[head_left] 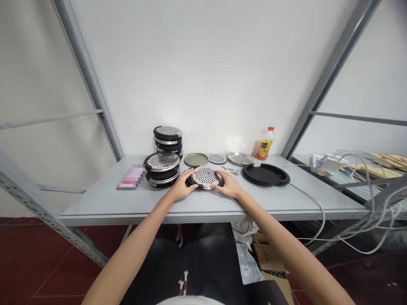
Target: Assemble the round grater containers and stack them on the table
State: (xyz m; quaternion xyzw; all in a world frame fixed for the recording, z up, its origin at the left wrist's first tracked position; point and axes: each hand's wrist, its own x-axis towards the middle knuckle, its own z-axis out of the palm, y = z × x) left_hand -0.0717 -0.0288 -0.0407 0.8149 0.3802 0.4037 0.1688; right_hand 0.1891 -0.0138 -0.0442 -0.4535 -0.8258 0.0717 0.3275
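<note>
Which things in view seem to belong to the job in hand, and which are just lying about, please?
Likely the job: perforated disc, gripped by left hand and right hand; front stack; rear stack; loose perforated discs; greenish disc; small metal pieces; black dished piece.

Likely just lying about: orange-capped bottle; white cables.

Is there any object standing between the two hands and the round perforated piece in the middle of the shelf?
Nothing visible does: the left hand and right hand are directly at opposite sides of the perforated piece. Small metal parts lie beyond the right hand, not between.
</note>
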